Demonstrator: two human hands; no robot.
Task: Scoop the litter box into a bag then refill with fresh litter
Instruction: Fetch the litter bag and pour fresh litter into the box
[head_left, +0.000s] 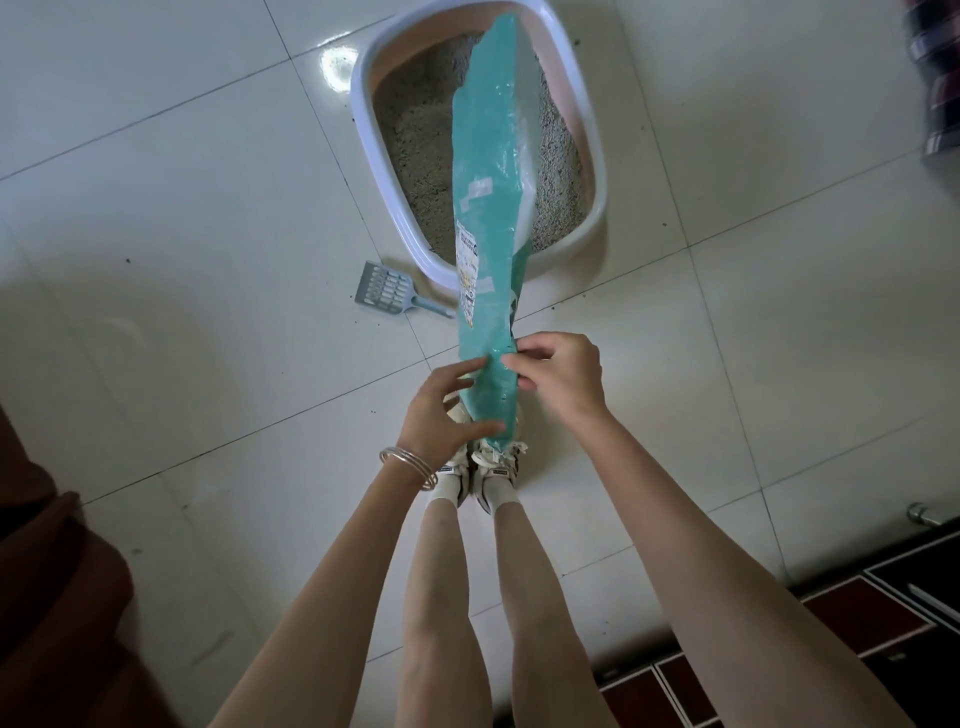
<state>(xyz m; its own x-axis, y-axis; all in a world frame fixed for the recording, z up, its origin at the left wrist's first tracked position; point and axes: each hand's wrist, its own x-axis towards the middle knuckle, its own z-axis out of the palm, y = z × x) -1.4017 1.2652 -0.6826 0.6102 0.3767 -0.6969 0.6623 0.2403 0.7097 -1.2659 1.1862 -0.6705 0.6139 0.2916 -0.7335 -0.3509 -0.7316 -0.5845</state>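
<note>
Long teal plastic litter bag (491, 249), held up and tilted, open end over oval white-rimmed pink litter box (363, 130) on tiled floor, filled with pale grey granules (415, 140). Grey slotted plastic scoop (387, 291) flat on floor just beside box's near rim.

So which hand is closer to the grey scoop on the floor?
Left. The left hand grips the teal bag's bottom end on the side toward the scoop; the right hand pinches the bag's far side, farther off.
</note>
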